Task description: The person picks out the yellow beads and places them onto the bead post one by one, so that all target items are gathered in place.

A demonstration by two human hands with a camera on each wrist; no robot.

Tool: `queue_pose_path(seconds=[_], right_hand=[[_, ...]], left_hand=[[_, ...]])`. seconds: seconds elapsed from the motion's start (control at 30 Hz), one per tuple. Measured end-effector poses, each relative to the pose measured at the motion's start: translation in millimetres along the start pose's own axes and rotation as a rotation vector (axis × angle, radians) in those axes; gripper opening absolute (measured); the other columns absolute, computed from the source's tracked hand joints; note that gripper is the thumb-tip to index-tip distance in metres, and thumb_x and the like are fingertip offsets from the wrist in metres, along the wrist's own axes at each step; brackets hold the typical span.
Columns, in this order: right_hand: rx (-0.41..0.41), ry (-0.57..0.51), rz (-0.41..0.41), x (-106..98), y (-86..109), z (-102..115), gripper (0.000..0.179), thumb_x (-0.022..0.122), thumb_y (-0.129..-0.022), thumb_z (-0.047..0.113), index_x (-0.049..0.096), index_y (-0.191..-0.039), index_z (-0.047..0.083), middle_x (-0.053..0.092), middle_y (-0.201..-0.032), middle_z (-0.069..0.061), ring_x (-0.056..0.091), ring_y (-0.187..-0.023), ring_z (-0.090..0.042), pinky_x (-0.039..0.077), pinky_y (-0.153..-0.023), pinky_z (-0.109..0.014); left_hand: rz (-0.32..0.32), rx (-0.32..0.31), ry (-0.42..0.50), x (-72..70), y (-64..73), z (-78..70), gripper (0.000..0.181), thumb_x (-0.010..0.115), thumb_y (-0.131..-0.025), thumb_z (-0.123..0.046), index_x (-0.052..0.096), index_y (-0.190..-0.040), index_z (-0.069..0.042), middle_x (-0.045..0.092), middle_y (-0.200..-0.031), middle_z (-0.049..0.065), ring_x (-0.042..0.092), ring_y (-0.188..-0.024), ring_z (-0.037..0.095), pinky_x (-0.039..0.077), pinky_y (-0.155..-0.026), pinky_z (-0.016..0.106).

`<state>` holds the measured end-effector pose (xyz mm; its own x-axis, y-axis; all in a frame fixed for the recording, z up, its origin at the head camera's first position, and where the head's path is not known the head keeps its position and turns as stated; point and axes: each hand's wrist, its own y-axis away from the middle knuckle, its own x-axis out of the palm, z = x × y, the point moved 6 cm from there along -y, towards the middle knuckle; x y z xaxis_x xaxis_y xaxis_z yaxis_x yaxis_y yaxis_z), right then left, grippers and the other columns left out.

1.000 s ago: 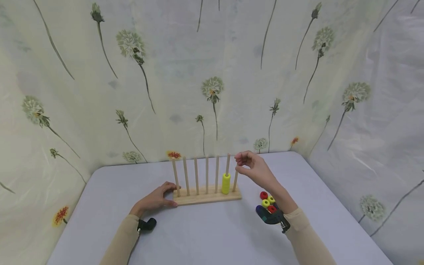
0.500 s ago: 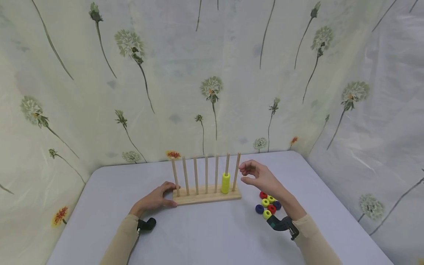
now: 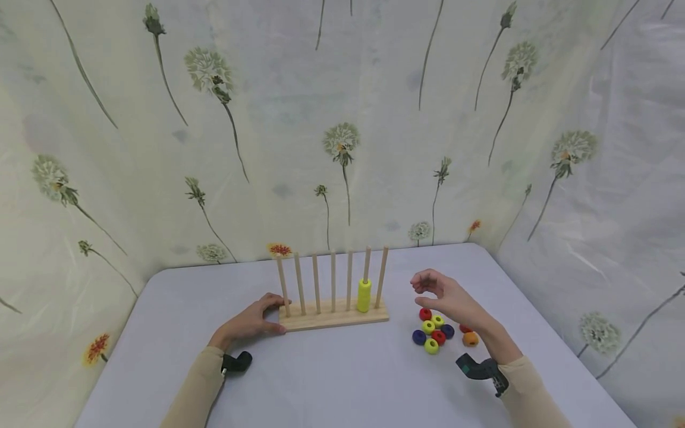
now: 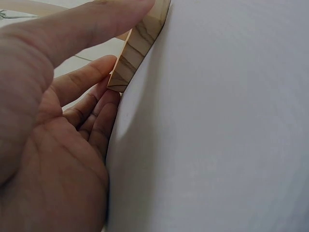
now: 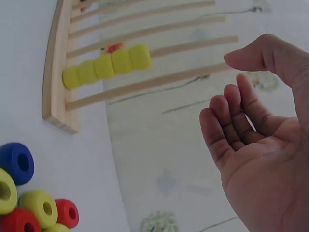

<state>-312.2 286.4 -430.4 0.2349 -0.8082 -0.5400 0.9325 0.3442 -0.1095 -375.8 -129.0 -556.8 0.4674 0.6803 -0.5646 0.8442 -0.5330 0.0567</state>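
A wooden peg rack (image 3: 332,321) stands upright on the table, with a row of several thin pegs. Stacked on its second peg from the right are several yellow beads (image 3: 364,296); the other pegs are bare. My left hand (image 3: 251,322) holds the base's left end between thumb and fingers, and the wood end (image 4: 135,55) shows close up in the left wrist view. To the right of the rack, my right hand (image 3: 449,297) hovers with loosely curved fingers and nothing in them. Loose beads, among them a blue bead (image 3: 419,337) and a red bead (image 3: 425,314), lie below it.
An orange bead (image 3: 470,339) lies by the right forearm, partly hiding a red one behind the wrist. The white table (image 3: 342,380) reaches back to a flower-printed curtain (image 3: 278,119), which also hangs at both sides.
My right hand has moved from the rightmost peg's top, right and down toward the loose beads. More of the beads show now. The left hand and rack stay put.
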Motion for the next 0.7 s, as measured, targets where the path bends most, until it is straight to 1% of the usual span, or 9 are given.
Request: queue_pose_path(seconds=[0.07, 0.13, 0.2, 0.4, 0.5, 0.6, 0.7], right_hand=[[0.008, -0.01, 0.001, -5, 4.2, -7, 0.037, 0.071, -0.088, 0.019, 0.052, -0.118, 0.009, 0.054, -0.115, -0.009, 0.055, -0.109, -0.019, 0.048, -0.088, -0.015], [0.016, -0.016, 0.0, -10, 7.5, -14, 0.037, 0.07, -0.089, 0.018, 0.051, -0.118, 0.008, 0.054, -0.115, -0.01, 0.055, -0.108, -0.016, 0.047, -0.088, -0.014], [0.025, -0.013, -0.002, -14, 10.4, -20, 0.036, 0.07, -0.089, 0.018, 0.051, -0.119, 0.007, 0.053, -0.115, -0.01, 0.055, -0.107, -0.013, 0.047, -0.088, -0.014], [0.031, -0.008, 0.001, -21, 16.8, -39, 0.036, 0.068, -0.09, 0.018, 0.051, -0.119, 0.006, 0.053, -0.115, -0.011, 0.056, -0.105, -0.012, 0.048, -0.087, -0.015], [0.057, 0.01, -0.004, -24, 18.5, -51, 0.036, 0.068, -0.09, 0.02, 0.051, -0.119, 0.007, 0.054, -0.114, -0.01, 0.056, -0.105, -0.013, 0.049, -0.086, -0.015], [0.097, 0.009, -0.015, -26, 20.1, -64, 0.037, 0.069, -0.09, 0.022, 0.052, -0.119, 0.008, 0.054, -0.114, -0.009, 0.056, -0.107, -0.02, 0.048, -0.086, -0.014], [0.114, 0.013, -0.011, -27, 21.5, -75, 0.038, 0.067, -0.091, 0.022, 0.05, -0.121, 0.006, 0.054, -0.117, -0.014, 0.055, -0.108, -0.025, 0.048, -0.086, -0.014]], left_hand=[[0.0, 0.002, -0.004, 0.1, -0.2, -0.5, 0.068, 0.083, -0.073, -0.036, 0.056, -0.132, -0.019, 0.046, -0.133, 0.002, 0.038, -0.13, 0.023, 0.025, -0.111, 0.053], [-0.002, 0.001, -0.008, 0.1, -0.2, -1.0, 0.067, 0.083, -0.073, -0.036, 0.056, -0.132, -0.02, 0.046, -0.133, 0.001, 0.039, -0.129, 0.023, 0.026, -0.111, 0.053], [-0.003, -0.001, -0.01, 0.1, -0.4, -0.9, 0.067, 0.083, -0.073, -0.036, 0.056, -0.132, -0.02, 0.047, -0.132, 0.001, 0.039, -0.129, 0.023, 0.026, -0.111, 0.052], [-0.003, 0.002, -0.03, 0.4, -1.3, 0.4, 0.068, 0.083, -0.073, -0.036, 0.055, -0.133, -0.018, 0.046, -0.134, 0.003, 0.04, -0.129, 0.024, 0.027, -0.111, 0.051], [-0.004, 0.006, -0.03, 0.2, -1.3, 0.5, 0.068, 0.083, -0.074, -0.036, 0.055, -0.133, -0.018, 0.046, -0.135, 0.003, 0.04, -0.129, 0.025, 0.027, -0.111, 0.052], [-0.003, 0.004, -0.019, 0.1, -1.5, 0.7, 0.068, 0.083, -0.073, -0.036, 0.055, -0.133, -0.018, 0.046, -0.134, 0.003, 0.039, -0.129, 0.024, 0.027, -0.111, 0.052], [-0.001, 0.011, -0.024, 0.4, -1.4, 0.8, 0.068, 0.083, -0.074, -0.036, 0.055, -0.133, -0.018, 0.047, -0.134, 0.003, 0.04, -0.129, 0.024, 0.027, -0.11, 0.052]])
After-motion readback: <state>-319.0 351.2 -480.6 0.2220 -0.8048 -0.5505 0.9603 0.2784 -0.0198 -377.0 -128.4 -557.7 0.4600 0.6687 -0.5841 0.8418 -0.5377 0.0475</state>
